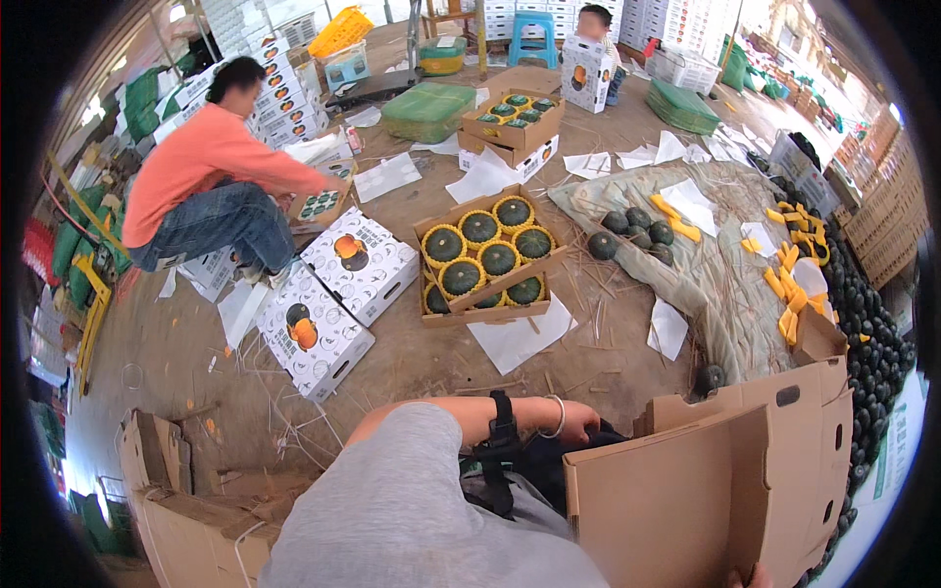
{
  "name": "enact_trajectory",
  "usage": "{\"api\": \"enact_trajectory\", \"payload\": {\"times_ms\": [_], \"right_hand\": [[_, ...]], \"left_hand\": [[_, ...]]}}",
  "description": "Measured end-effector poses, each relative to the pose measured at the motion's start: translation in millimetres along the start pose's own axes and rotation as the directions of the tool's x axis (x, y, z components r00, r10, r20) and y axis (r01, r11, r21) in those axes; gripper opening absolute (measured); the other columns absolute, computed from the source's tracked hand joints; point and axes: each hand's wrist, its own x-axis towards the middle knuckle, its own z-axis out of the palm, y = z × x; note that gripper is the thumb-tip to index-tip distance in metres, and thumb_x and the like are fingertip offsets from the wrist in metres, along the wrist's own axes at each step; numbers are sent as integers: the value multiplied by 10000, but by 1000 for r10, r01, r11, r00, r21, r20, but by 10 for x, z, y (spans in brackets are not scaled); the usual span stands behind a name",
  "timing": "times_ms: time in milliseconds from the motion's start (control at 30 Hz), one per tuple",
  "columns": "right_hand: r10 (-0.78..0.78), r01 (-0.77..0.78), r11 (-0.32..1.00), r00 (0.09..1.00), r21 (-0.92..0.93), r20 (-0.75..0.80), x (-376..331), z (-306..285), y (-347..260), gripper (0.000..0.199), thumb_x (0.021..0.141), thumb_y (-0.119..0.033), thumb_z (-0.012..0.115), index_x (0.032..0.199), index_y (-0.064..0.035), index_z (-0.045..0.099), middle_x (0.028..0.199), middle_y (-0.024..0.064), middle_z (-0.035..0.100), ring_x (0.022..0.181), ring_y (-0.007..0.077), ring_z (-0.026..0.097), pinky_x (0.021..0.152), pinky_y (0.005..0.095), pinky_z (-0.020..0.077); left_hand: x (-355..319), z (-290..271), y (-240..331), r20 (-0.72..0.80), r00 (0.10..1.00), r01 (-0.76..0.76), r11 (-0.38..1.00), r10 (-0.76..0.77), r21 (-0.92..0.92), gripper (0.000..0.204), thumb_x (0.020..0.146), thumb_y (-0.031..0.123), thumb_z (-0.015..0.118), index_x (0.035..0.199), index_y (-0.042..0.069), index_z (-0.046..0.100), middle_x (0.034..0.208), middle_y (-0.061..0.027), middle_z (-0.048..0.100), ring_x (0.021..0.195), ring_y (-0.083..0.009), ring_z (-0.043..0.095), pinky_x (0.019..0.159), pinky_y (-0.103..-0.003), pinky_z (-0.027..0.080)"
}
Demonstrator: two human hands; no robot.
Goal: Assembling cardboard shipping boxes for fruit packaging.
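Straw-strewn floor (431, 380) lies open ahead-left of the cardboard box (667, 480) at the person's right; the left arm (470, 416) bends rightward, left hand (580, 421) near the box's far-left corner; right hand (752, 578) at its near edge; I cannot tell either's grip; the box opens toward the person, long axis unclear.

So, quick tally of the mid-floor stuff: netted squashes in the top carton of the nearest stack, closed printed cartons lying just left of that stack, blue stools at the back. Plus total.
Netted squashes: 6
Closed printed cartons: 2
Blue stool: 1
Total: 9
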Motion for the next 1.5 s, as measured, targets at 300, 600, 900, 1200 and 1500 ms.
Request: {"api": "enact_trajectory", "payload": {"times_ms": [300, 600, 900, 1200, 1500], "right_hand": [[61, -63, 993, 998, 102, 30, -4, 28, 28, 293, 828, -167, 593, 1044, 30, 572, 906, 292, 587, 843, 449, 556, 726, 450, 445], [103, -105, 993, 994, 53, 32, -2, 19, -6, 320, 830, -188, 599, 1075, 17, 571, 928, 274, 598, 867, 425, 575, 730, 430, 454], [123, -124, 990, 992, 61, 21, -5, 74, 59, 331, 823, -186, 607, 1099, -8, 569, 932, 262, 604, 870, 423, 581, 725, 438, 458], [119, -120, 991, 993, 67, 9, -8, 113, 105, 349, 817, -203, 614, 1110, -21, 561, 906, 276, 595, 852, 447, 567, 712, 451, 453], [123, -121, 989, 992, 85, -16, -30, 89, 19, 322, 817, -225, 614, 1041, 4, 579, 867, 276, 596, 820, 454, 561, 691, 459, 446]], "left_hand": [[-91, 68, 28, 38, 996, 84, 996, -85, 20, 418, 728, 194, 619, 1115, 47, 559, 997, -178, 618, 918, -322, 583, 782, -403, 458], [69, 234, -190, 23, 997, 73, 997, -72, -12, 440, 732, 216, 626, 1133, 51, 550, 1033, -189, 608, 969, -341, 569, 820, -414, 445], [86, 271, -225, 46, 997, 62, 998, -64, 30, 439, 724, 213, 615, 1129, 53, 556, 1038, -191, 606, 965, -349, 568, 815, -423, 447], [54, 286, -230, -4, 998, 59, 991, -59, 124, 445, 705, 214, 617, 1120, 60, 563, 1017, -189, 613, 952, -351, 574, 803, -422, 454], [-52, 340, -207, 27, 994, 95, 979, -101, 181, 434, 731, 210, 628, 1131, 59, 550, 1014, -183, 616, 953, -352, 575, 806, -427, 456]]}}
